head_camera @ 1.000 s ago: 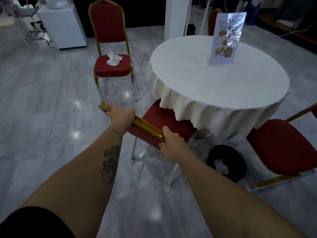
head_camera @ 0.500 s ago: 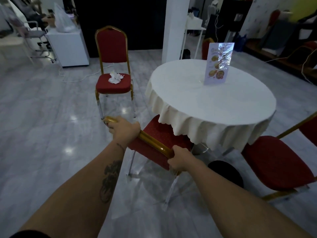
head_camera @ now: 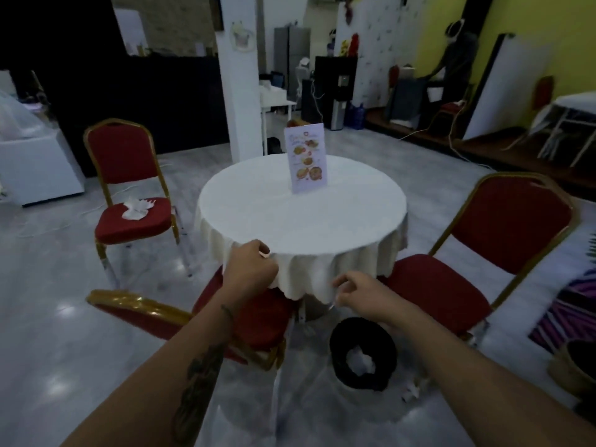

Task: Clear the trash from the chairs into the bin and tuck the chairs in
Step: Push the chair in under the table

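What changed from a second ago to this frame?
Both hands let go of the near chair: the left hand and right hand now hover empty by the tablecloth. The chair's seat sits under the table edge. The crumpled tissue remains on the far chair; the bin is unmoved.

Restaurant: clothed table [head_camera: 258, 208], menu stand [head_camera: 308, 158], banquet chairs [head_camera: 127, 175].

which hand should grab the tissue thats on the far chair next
Left, probably. The crumpled tissue lies on the seat of the far chair, off to the left of the table. The left hand is empty and on that side; the right hand hovers over by the bin.
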Demonstrator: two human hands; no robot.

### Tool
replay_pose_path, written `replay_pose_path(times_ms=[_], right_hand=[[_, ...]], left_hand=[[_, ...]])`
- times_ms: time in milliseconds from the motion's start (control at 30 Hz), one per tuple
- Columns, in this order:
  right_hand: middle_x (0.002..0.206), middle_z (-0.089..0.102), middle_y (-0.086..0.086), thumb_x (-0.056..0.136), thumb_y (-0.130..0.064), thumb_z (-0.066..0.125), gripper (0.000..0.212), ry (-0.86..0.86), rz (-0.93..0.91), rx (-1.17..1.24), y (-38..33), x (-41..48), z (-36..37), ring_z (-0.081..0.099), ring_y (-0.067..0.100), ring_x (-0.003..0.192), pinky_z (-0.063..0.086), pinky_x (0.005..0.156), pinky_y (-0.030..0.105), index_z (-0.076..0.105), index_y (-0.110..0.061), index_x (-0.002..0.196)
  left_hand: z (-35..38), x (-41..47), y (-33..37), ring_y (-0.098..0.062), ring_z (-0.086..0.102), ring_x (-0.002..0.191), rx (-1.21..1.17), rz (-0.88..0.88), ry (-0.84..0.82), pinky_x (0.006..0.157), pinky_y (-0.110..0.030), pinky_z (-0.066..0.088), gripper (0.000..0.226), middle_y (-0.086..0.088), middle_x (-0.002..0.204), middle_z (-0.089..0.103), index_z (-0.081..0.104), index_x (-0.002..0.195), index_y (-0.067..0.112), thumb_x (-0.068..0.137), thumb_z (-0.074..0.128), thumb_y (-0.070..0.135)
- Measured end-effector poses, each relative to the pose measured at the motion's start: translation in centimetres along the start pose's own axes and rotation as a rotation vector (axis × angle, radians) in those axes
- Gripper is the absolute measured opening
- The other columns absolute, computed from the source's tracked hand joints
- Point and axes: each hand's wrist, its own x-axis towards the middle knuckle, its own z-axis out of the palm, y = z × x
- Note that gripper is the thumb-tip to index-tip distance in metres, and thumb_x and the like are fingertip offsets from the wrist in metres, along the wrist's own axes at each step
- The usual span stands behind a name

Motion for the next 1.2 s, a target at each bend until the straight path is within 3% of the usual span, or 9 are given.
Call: replay_pose_path(times_ms=[167,300,433,500,633,833,933,1067,1200], right_hand=[[0.094,0.064,-0.002,0.09,-0.013,0.057,0.026,0.148,0.033,0.037,7.5,-2.2,-9.6,0.061,0.012,0.08,0.045,0.058,0.022,0.063,-0.018,0.116],[0.098,0.064,-0.003,0.089,-0.018,0.064,0.024,0.229,0.096,0.065,15.0,-3.4,-16.8,0.062,0.015,0.091,0.047,0.07,0.026,0.063,-0.021,0.113],[0.106,0.059,-0.004,0.091,-0.022,0.063,0.02,0.266,0.196,0.039,22.9,-5.3,-24.5,0.06,0.012,0.088,0.047,0.064,0.026,0.059,-0.028,0.11],[0.11,0.058,0.0,0.093,-0.021,0.061,0.021,0.288,0.242,0.028,26.6,-6.4,-28.4,0.06,0.014,0.086,0.048,0.062,0.027,0.057,-0.027,0.113],[0.115,0.056,0.004,0.095,-0.019,0.058,0.025,0.328,0.304,0.033,31.1,-7.7,-34.0,0.061,0.017,0.087,0.053,0.071,0.033,0.054,-0.025,0.119],[0.108,0.055,0.004,0.094,-0.016,0.053,0.025,0.401,0.335,-0.016,36.4,-7.5,-41.6,0.055,0.019,0.078,0.046,0.061,0.031,0.054,-0.022,0.118],[0.11,0.052,0.004,0.094,-0.014,0.055,0.033,0.4,0.341,-0.051,37.5,-6.7,-44.4,0.058,0.021,0.084,0.047,0.063,0.032,0.051,-0.022,0.126],[0.122,0.051,0.011,0.096,-0.011,0.055,0.039,0.414,0.338,-0.124,39.9,-3.6,-49.9,0.062,0.026,0.095,0.05,0.066,0.037,0.049,-0.019,0.133],[0.133,0.048,0.012,0.094,-0.012,0.055,0.045,0.414,0.316,-0.255,42.3,1.6,-55.7,0.056,0.024,0.096,0.046,0.063,0.031,0.045,-0.019,0.137]], left_hand=[[8.3,0.2,9.9,-0.017,0.064,0.081,0.016,0.147,-0.189,0.071,-0.03,0.05,0.037,0.002,0.09,0.068,0.066,0.116,0.017,0.082,0.051,0.014],[16.1,0.1,18.0,-0.024,0.066,0.088,0.029,0.25,-0.261,0.079,-0.033,0.055,0.036,-0.003,0.095,0.07,0.068,0.116,0.017,0.084,0.051,0.014],[24.6,-0.8,26.3,-0.024,0.065,0.1,0.036,0.322,-0.313,0.088,-0.034,0.054,0.036,-0.006,0.114,0.071,0.068,0.118,0.017,0.086,0.053,0.015],[28.7,-1.1,29.8,-0.02,0.066,0.094,0.021,0.35,-0.352,0.08,-0.03,0.054,0.034,-0.005,0.112,0.071,0.068,0.117,0.018,0.086,0.054,0.017],[33.8,-0.8,35.0,-0.015,0.068,0.086,0.035,0.394,-0.465,0.073,-0.028,0.055,0.032,-0.002,0.103,0.071,0.067,0.117,0.019,0.086,0.057,0.02],[41.0,1.4,43.0,-0.021,0.066,0.085,0.038,0.468,-0.559,0.082,-0.037,0.058,0.035,-0.006,0.102,0.072,0.067,0.115,0.018,0.082,0.054,0.017],[43.8,2.6,45.2,-0.019,0.067,0.082,0.043,0.503,-0.57,0.073,-0.029,0.055,0.039,-0.003,0.098,0.074,0.069,0.116,0.019,0.08,0.053,0.017],[49.6,6.0,49.0,-0.026,0.066,0.102,0.037,0.541,-0.606,0.084,-0.033,0.053,0.04,-0.01,0.115,0.07,0.065,0.124,0.014,0.087,0.051,0.011],[54.8,11.2,52.9,-0.018,0.061,0.099,0.008,0.539,-0.619,0.082,-0.026,0.048,0.042,-0.008,0.123,0.066,0.062,0.129,0.012,0.089,0.051,0.011]])
